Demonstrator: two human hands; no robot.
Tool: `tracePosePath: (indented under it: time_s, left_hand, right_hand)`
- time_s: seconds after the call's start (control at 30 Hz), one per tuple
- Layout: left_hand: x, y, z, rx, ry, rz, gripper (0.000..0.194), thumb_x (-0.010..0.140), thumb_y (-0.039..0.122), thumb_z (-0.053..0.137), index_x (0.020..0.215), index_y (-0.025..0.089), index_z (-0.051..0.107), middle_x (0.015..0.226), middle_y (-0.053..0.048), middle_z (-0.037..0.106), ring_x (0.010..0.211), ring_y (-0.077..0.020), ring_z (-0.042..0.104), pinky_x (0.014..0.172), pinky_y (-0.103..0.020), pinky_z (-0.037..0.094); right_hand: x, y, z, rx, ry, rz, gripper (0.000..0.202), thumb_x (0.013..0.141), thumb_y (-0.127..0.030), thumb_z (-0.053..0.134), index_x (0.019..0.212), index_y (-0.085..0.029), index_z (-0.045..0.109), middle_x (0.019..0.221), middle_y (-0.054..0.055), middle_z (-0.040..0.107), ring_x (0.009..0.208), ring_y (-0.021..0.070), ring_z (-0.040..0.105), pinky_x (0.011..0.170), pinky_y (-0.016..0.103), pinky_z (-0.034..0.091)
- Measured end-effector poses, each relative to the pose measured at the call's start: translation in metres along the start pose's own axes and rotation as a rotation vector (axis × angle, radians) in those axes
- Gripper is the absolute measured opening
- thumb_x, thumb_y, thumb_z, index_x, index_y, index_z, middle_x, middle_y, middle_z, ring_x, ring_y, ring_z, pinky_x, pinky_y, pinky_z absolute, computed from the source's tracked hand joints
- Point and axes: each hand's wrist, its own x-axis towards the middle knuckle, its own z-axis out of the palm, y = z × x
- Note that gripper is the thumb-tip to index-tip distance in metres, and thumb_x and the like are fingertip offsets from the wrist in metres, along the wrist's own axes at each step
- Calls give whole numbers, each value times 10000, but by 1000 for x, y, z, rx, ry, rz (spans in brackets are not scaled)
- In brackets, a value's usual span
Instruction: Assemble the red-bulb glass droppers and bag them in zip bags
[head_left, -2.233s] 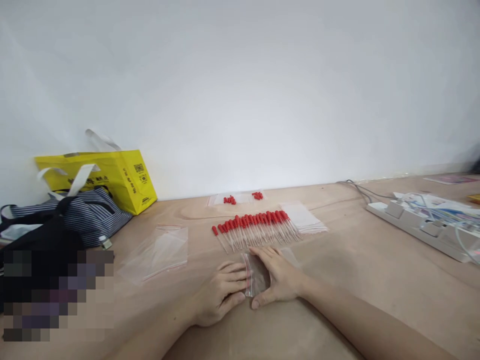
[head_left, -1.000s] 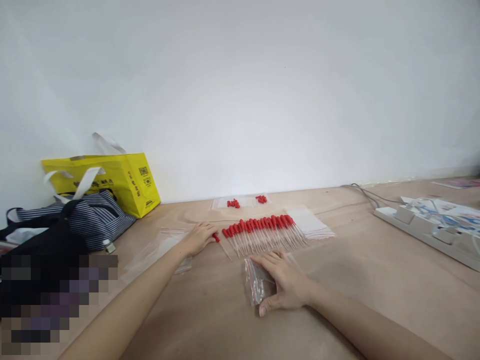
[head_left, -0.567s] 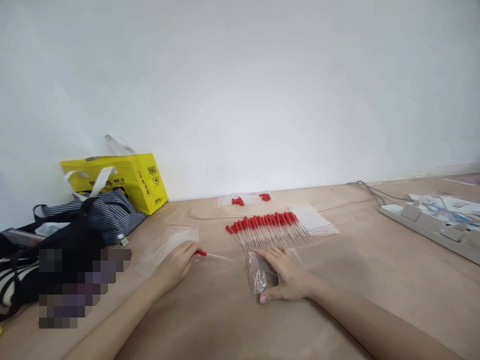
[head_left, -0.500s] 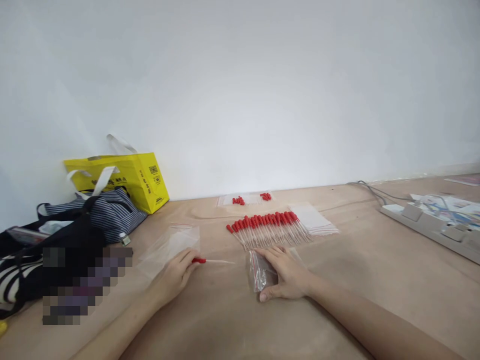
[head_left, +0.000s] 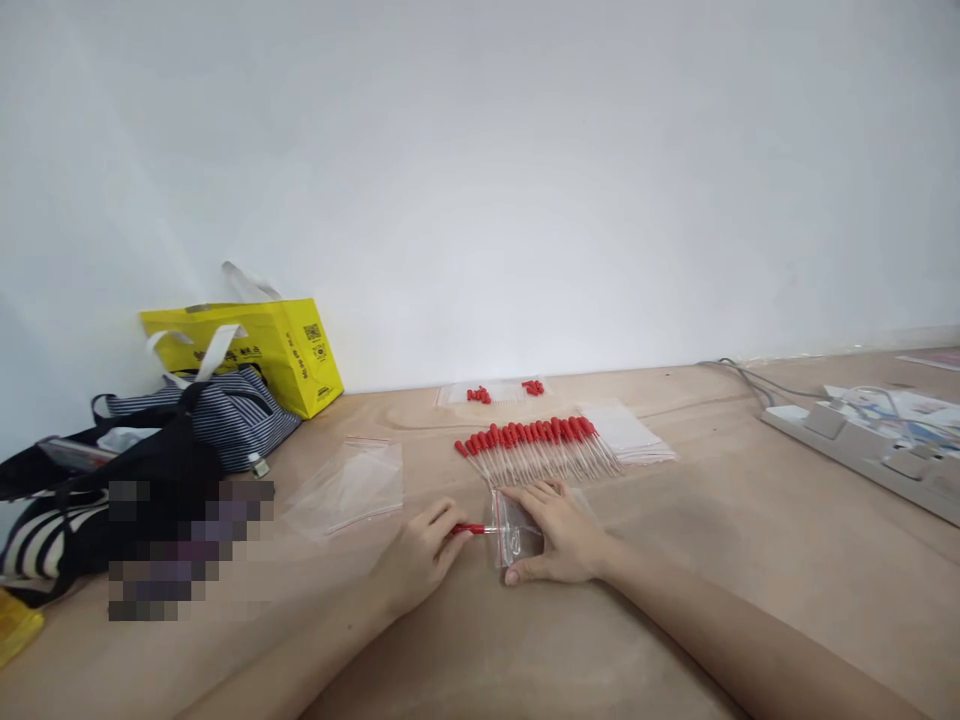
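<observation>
My left hand (head_left: 422,555) pinches a dropper (head_left: 471,528) by its red bulb, with the clear stem pointing right. The stem's end lies at the mouth of a small clear zip-lock bag (head_left: 514,540) and appears to be inside it. My right hand (head_left: 562,530) grips this bag from above, thumb at the near edge and fingers at the far edge, holding its mouth apart toward the left. Just beyond, a row of red-bulbed droppers (head_left: 525,440) lies side by side on the table, stems toward me. The bag's right part is hidden under my right hand.
Flat clear zip-lock bags (head_left: 367,480) lie at left, and a stack of them (head_left: 630,435) at right of the row. Bagged droppers (head_left: 502,392) lie near the wall. A yellow bag (head_left: 319,370) and dark bags (head_left: 165,450) stand left; a power strip (head_left: 862,450) sits right.
My left hand has moved right with the dropper, bringing its stem from the open table to the bag's mouth. My right hand stays about where it was on the bag.
</observation>
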Motion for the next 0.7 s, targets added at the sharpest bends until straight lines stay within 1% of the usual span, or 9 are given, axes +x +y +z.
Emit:
tracePosePath:
  time_s: [0.07,0.13,0.2,0.27,0.33,0.4,0.53,0.6,0.7]
  left_hand:
    - [4,7,11,-96,23,-49,82,801,205,451,775,192,527,772,-17,531,694,-137,533,645,-262,456]
    - [8,12,21,-278,26,-141,28,763,175,483,777,190,502,774,-9,534,694,-130,549,644,-257,473]
    - [10,14,29,-500,3,-232,81,731,147,498,783,191,456,767,5,540,692,-121,565,636,-247,489]
    - [11,14,32,-650,-19,-293,127,707,135,510,764,193,413,747,23,541,676,-114,571,617,-239,494]
    - [11,14,31,-672,-27,-308,133,696,140,521,742,190,407,732,31,538,662,-108,569,614,-237,489]
    - [10,14,28,-629,-36,-298,101,707,161,523,732,185,428,721,31,540,661,-108,567,622,-238,480]
    - [10,14,25,-553,-39,-311,89,706,185,541,700,178,452,687,30,552,629,-104,553,593,-223,457]
    - [11,13,26,-543,-31,-314,96,700,195,555,692,177,461,671,33,555,611,-99,543,575,-213,445]
    - [16,11,31,-544,-30,-316,131,686,223,587,685,175,465,621,43,540,552,-87,510,522,-194,416]
  right_hand:
    - [1,-3,2,0,12,-13,885,547,-673,576,1264,-209,341,1212,83,481,1088,267,409,938,429,195]
    - [3,-6,5,4,20,-28,869,556,-676,567,1258,-214,345,1212,78,484,1092,263,409,946,435,181]
    - [4,-7,6,7,24,-29,879,554,-678,566,1262,-209,337,1211,82,485,1092,264,410,950,442,176]
    - [4,-5,5,11,14,-24,912,544,-667,581,1278,-200,309,1215,92,479,1093,268,411,950,449,176]
    - [1,2,2,24,-12,-33,949,531,-643,606,1299,-197,271,1227,99,466,1104,271,406,958,456,167]
    - [-4,12,-3,45,-38,-41,966,520,-619,631,1305,-199,257,1239,101,452,1117,271,398,965,456,164]
    - [-16,33,-9,84,-33,-7,955,508,-589,662,1292,-193,288,1238,104,451,1125,273,387,960,443,196]
    - [-18,38,-9,101,-21,2,949,507,-580,670,1289,-193,295,1230,102,458,1122,274,387,960,443,202]
    - [-18,37,-7,122,-17,-6,932,511,-569,676,1281,-193,312,1227,97,461,1112,268,391,954,435,221]
